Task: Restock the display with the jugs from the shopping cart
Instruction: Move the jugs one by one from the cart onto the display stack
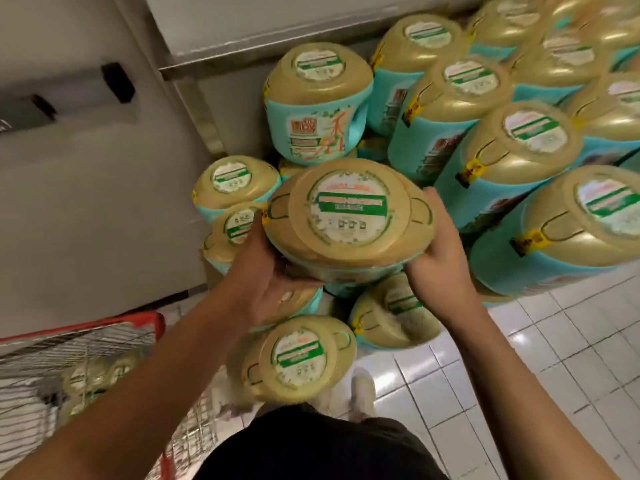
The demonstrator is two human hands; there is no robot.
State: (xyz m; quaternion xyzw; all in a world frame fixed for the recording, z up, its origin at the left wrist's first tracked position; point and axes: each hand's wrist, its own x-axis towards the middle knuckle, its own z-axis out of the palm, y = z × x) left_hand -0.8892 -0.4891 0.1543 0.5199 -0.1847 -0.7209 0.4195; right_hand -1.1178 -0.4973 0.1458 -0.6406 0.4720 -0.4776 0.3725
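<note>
Gold-lidded jug between left hand and right hand, body mostly hidden

White tiled floor lower right; grey wall panel left; metal ledge above; pale shoe on tiles.

1. A teal jug with a gold lid (green-and-white label), lid up, held between the left hand and the right hand.
2. The display of matching jugs, stacked beyond and right of the right hand.
3. A wire shopping cart, jugs inside, below-left of the left hand.
</note>
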